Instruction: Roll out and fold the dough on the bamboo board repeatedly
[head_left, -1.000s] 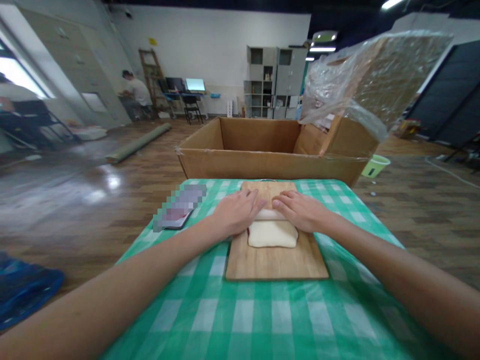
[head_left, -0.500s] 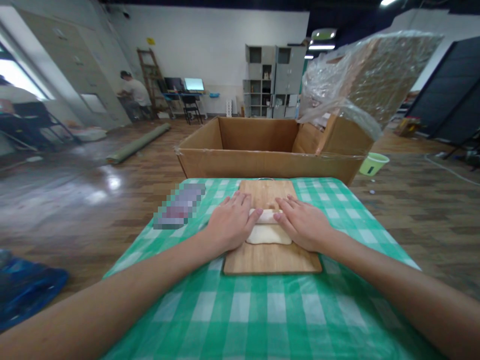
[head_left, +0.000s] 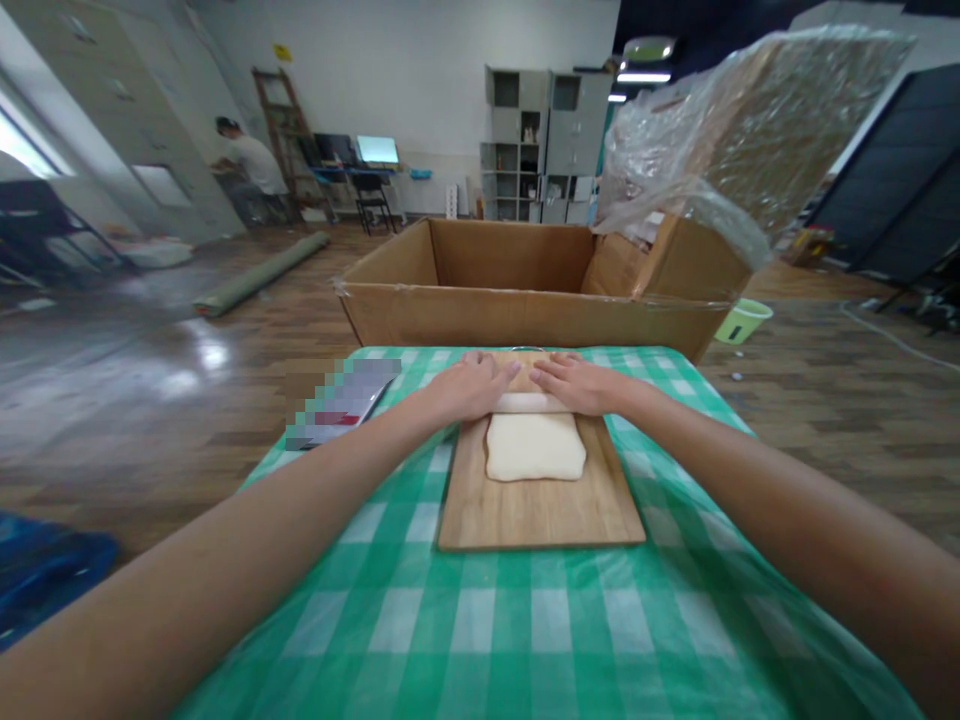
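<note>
A pale rolling pin (head_left: 531, 403) lies crosswise at the far edge of a flat, roughly rectangular sheet of white dough (head_left: 534, 446). Both rest on a wooden cutting board (head_left: 540, 515). My left hand (head_left: 480, 387) presses down on the pin's left end, palm over it and fingers stretched out. On the right end rests my right hand (head_left: 581, 384), likewise flat, its fingers pointing forward and inward. Neither hand wraps round the pin, and both pin ends are hidden under the palms.
A green-and-white checked cloth (head_left: 480, 640) covers the table. At its left lies a blurred-out flat object (head_left: 345, 405). Beyond the far edge stands a large open cardboard box (head_left: 517, 315), with a pale green bucket (head_left: 742, 321) to its right. A person (head_left: 255, 165) is at the back left.
Both hands have moved away from me with the rolling pin, from over the dough to its far edge. More of the dough now shows. The camera view has shifted slightly.
</note>
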